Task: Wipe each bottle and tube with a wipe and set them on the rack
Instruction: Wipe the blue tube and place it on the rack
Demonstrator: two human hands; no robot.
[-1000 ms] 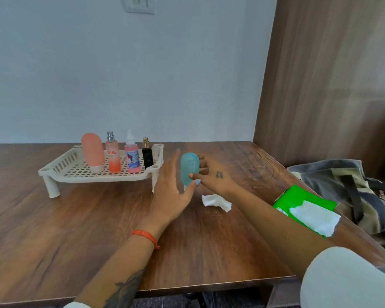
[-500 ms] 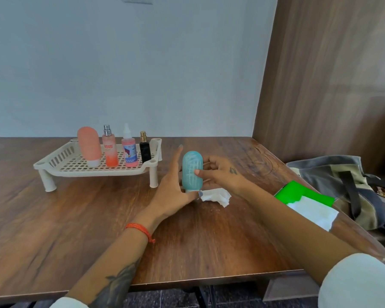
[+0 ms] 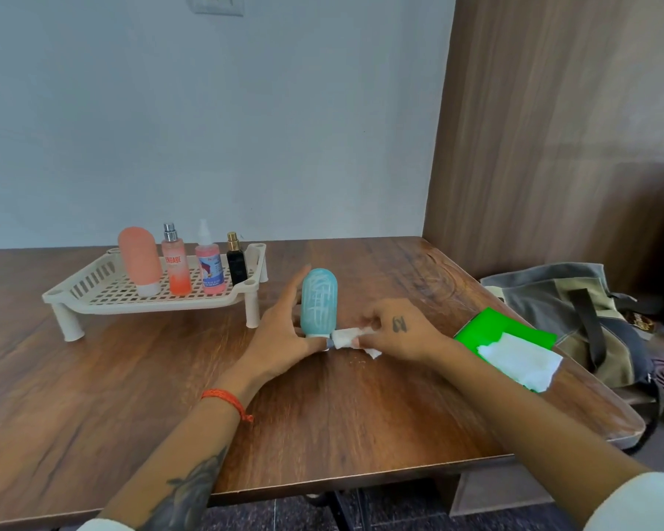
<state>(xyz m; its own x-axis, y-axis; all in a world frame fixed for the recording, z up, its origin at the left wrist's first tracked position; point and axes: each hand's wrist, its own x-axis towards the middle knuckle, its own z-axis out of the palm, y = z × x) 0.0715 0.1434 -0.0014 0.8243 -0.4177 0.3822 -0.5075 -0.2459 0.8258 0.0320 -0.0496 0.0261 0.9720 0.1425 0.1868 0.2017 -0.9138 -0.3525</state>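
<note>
The teal, round-topped soft plastic tube (image 3: 318,302) stands cap-down on the brown wood-grain table (image 3: 93,396), just right of the cream perforated plastic rack (image 3: 93,297) and apart from it; the left hand (image 3: 280,331) steadies it with straight fingers laid along its left side and the thumb at its base, a flat, open support rather than a closed grip; the right hand (image 3: 395,333) pinches a crumpled white wipe (image 3: 347,337) against the tube's white cap, fingers curled round the wipe.

On the rack already stand a peach soft tube (image 3: 139,258), an orange-pink spray bottle (image 3: 176,268), a pink spray bottle with a blue label (image 3: 209,268) and a small black bottle with a gold cap (image 3: 235,264).

The teal tube looks light and squeezable, so it would likely dent under a hard pinch; its skin seems smooth and may turn slick once damp; balanced on the narrow cap it probably tips easily. The safest hold is likely round the lower body just above the cap, with fingers and thumb on opposite sides, and lightly; free rack space lies in front of the row of bottles.
</note>
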